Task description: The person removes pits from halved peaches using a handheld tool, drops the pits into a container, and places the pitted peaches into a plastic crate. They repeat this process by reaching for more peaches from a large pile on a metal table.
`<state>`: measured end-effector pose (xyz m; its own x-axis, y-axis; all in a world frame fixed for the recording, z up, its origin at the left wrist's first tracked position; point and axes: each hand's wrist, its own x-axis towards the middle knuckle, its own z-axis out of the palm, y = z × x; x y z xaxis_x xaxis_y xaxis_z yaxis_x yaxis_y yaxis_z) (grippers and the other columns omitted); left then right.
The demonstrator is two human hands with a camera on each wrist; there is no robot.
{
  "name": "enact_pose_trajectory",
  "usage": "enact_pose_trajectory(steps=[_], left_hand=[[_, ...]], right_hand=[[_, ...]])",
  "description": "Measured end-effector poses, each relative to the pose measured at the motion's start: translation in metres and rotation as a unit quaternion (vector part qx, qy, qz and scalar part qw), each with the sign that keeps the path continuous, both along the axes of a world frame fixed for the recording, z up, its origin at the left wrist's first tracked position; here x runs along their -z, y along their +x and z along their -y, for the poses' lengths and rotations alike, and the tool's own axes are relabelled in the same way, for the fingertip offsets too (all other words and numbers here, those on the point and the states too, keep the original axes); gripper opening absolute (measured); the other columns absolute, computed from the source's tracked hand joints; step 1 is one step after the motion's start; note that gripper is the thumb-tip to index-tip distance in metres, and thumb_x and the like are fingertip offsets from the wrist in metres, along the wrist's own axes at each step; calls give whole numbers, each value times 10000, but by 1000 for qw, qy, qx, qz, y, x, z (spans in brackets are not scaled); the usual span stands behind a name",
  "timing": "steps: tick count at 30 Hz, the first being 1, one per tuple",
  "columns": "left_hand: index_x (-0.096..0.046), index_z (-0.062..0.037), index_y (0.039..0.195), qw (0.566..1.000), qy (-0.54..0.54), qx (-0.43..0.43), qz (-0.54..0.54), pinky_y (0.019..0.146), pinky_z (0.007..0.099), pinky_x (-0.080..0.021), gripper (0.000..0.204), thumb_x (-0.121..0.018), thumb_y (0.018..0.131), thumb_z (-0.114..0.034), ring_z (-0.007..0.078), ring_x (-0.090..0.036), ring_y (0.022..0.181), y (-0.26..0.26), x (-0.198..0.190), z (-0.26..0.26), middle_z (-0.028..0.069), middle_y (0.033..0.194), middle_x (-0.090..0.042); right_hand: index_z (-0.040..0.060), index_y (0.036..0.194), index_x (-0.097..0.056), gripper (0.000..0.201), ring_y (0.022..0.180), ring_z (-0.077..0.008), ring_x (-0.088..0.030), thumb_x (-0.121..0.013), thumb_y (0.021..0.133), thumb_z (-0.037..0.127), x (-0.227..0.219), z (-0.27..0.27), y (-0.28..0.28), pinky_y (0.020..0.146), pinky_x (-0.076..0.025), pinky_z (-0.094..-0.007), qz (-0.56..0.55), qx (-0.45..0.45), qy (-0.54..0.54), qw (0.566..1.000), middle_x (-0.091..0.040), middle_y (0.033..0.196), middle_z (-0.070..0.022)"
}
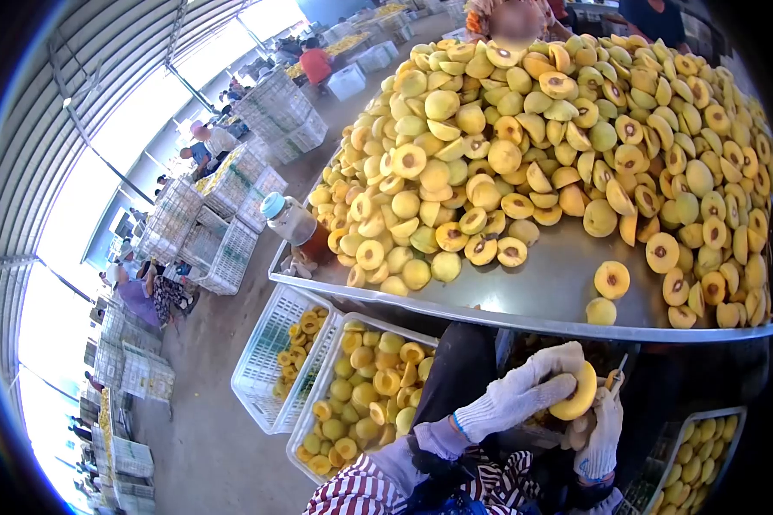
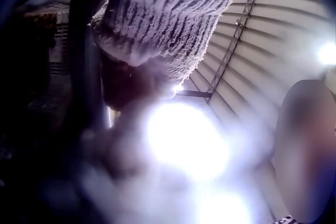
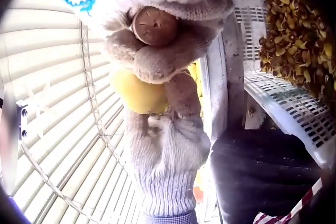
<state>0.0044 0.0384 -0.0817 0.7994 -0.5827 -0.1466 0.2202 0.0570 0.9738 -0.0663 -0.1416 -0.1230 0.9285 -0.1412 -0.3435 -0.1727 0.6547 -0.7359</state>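
In the head view my left hand, in a white knit glove, grips a yellow peach half by its edge. My right hand, gloved too, holds a pitting tool with a thin metal shaft beside the peach half. The round wooden handle end shows inside the curled right fingers in the right wrist view. There the left glove is below, with the peach half between the two hands. Glare washes out much of the left wrist view, where the glove cuff shows.
A metal table heaped with peach halves stands ahead, a lidded jar at its left corner. Left of my legs are a white basket and a crate of halves. A slotted crate holds brownish pieces.
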Motion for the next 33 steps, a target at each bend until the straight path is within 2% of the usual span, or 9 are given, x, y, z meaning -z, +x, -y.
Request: enact_pose_trajectory(steps=[3, 5, 6, 8, 11, 18, 19, 28, 33], left_hand=[[-408, -5, 1451, 987, -47, 29, -154, 1081, 317, -387, 650, -707, 929, -251, 182, -482, 1266, -6, -2, 2, 120, 1397, -484], [-433, -15, 1427, 977, -40, 57, -199, 1016, 313, -450, 633, -726, 908, -229, 173, -545, 1171, -9, 2, 0, 107, 1317, -541], [-476, -25, 1362, 992, -17, 28, -122, 961, 331, -501, 592, -735, 892, -275, 193, -580, 1127, -10, 10, -2, 111, 1301, -558], [-503, -47, 1290, 972, -145, -85, -165, 867, 351, -552, 518, -722, 893, -299, 233, -599, 1124, -10, 2, 0, 141, 1331, -547], [-489, -78, 1290, 949, -187, -149, -204, 735, 363, -579, 484, -679, 916, -320, 326, -628, 1084, -2, -3, -2, 185, 1365, -517], [-428, -44, 1415, 953, -153, -217, -145, 917, 450, -533, 619, -494, 1003, -501, 352, -604, 1117, -6, 10, 9, 208, 1321, -562], [-424, -34, 1409, 952, -159, -219, -144, 946, 455, -520, 628, -475, 1008, -514, 344, -592, 1148, -7, 12, 10, 203, 1345, -548], [-435, -37, 1358, 970, -93, -226, -11, 984, 441, -507, 571, -460, 1020, -497, 311, -578, 1193, -21, -1, 24, 188, 1366, -530], [-490, -5, 1326, 981, -13, -184, 52, 937, 373, -527, 565, -461, 1027, -484, 263, -620, 1116, -18, -13, 27, 170, 1262, -600]], right_hand=[[44, 1247, -479, 293, 628, -156, -632, -477, 985, 177, -8, -1, 4, 552, -545, -249, -50, -4, -47, 998, -625, 873, -81], [55, 1160, -524, 222, 423, -145, -527, -496, 967, 161, 0, -4, 1, 378, -442, -259, -62, 13, -73, 995, -592, 724, -63], [57, 1117, -542, 188, 369, -139, -485, -510, 956, 151, -12, -7, 3, 332, -396, -260, -52, -12, -82, 995, -576, 664, -54], [56, 1077, -541, 147, 452, -77, -485, -557, 938, 105, -54, -5, 2, 376, -352, -203, -135, -99, -96, 981, -580, 754, -27], [78, 1095, -569, 216, 456, -69, -516, -657, 926, 179, -57, -13, -3, 378, -366, -205, -135, -165, -101, 972, -575, 653, -8], [50, 1137, -606, 428, 617, -110, -640, -707, 892, 387, -51, -19, -1, 592, -497, -255, -125, -299, -255, 911, -652, 725, -47], [53, 1129, -601, 469, 663, -185, -685, -686, 890, 447, -49, -18, -1, 630, -523, -298, -119, -310, -273, 903, -667, 740, -93], [59, 1135, -577, 460, 904, -341, -696, -656, 903, 448, -46, -19, -2, 781, -536, -402, -91, -325, -337, 879, -693, 952, -155], [73, 1091, -575, 367, 560, -193, -619, -630, 939, 402, -55, -15, 1, 518, -475, -287, -108, -370, -157, 909, -632, 703, -80]])
